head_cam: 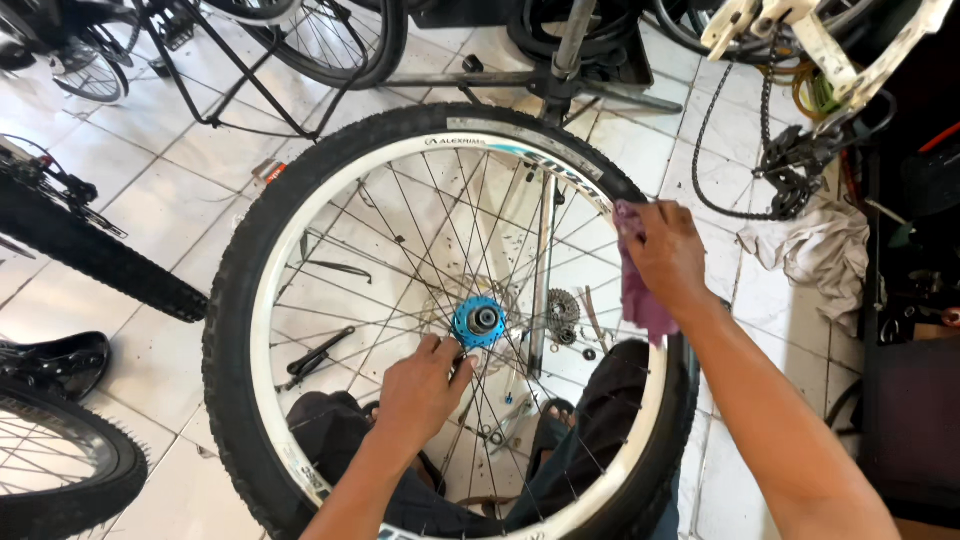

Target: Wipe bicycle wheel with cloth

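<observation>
A bicycle wheel with a black knobby tyre (232,300) and a white rim (270,270) lies flat over my lap, its thin spokes running to a blue hub (479,322) in the middle. My left hand (420,385) reaches between the spokes and grips the wheel at the hub. My right hand (665,250) presses a purple rag (645,305) against the rim on the right side of the wheel.
Other bicycle wheels (95,255) stand at the left on the white tiled floor. A black repair stand (560,80) rises behind the wheel. A chain and derailleur (790,165) hang at upper right above a crumpled white cloth (815,250). Tools and a sprocket cluster (562,308) lie under the spokes.
</observation>
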